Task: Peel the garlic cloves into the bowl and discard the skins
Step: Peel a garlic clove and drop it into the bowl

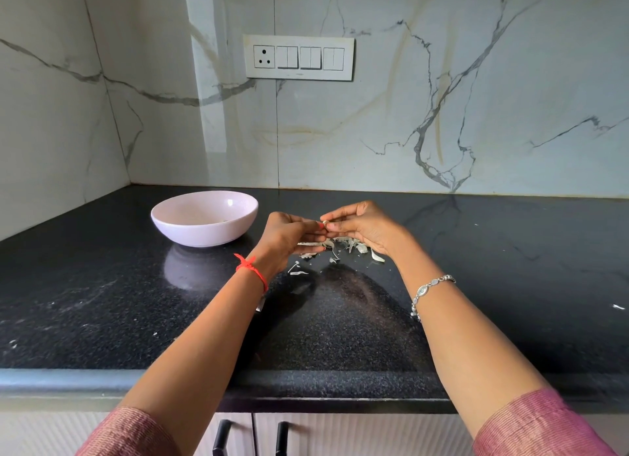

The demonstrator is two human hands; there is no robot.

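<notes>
A small pale garlic clove [324,223] is held above the black counter, pinched between the fingertips of both hands. My left hand [287,238] holds it from the left and my right hand [360,226] from the right. Most of the clove is hidden by my fingers. Under the hands lies a heap of papery garlic skins [345,244], with a few scraps scattered toward me. A pale pink bowl [204,232] stands to the left of my hands, and a little something lies at its bottom.
The black granite counter [102,302] runs into a corner at the left, with marble walls behind and to the left. A switch panel [299,58] is on the back wall. A white scrap [618,307] lies far right. Cabinet handles [221,437] sit below the counter edge.
</notes>
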